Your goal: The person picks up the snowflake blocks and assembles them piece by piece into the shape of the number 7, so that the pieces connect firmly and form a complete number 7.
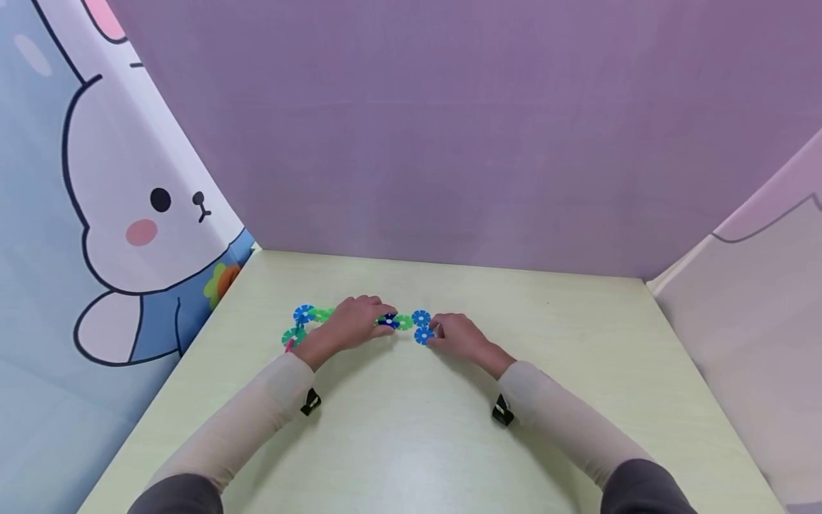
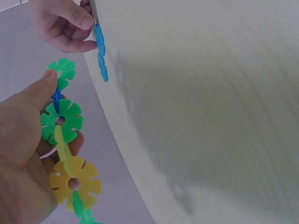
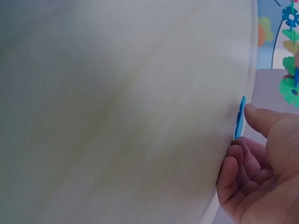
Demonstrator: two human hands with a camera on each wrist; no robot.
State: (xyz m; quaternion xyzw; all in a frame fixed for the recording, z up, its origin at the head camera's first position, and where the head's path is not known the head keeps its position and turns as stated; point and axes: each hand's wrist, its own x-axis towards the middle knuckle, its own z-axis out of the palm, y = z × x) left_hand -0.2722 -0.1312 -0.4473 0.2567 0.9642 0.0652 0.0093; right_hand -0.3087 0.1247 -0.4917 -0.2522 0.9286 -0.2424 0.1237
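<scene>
My left hand [image 1: 352,323] pinches a chain of slotted, flower-shaped plastic discs. In the left wrist view the thumb lies against a green disc near the chain's end, with a dark blue disc [image 2: 57,100], another green disc [image 2: 70,122] and a yellow-orange disc [image 2: 86,182] along it. The chain's far left part has a blue disc [image 1: 303,313], a teal disc [image 1: 292,335] and a pink piece. To the right, my right hand [image 1: 462,337] holds two joined blue discs [image 1: 422,318] by their edge between thumb and fingers. These stand beside the chain's green end disc [image 1: 404,322].
The pale table [image 1: 411,428] spreads in front of both forearms. A purple cloth wall [image 1: 449,143] rises at its back edge, a rabbit-printed cloth [image 1: 115,185] on the left, and a pale cloth [image 1: 758,321] on the right.
</scene>
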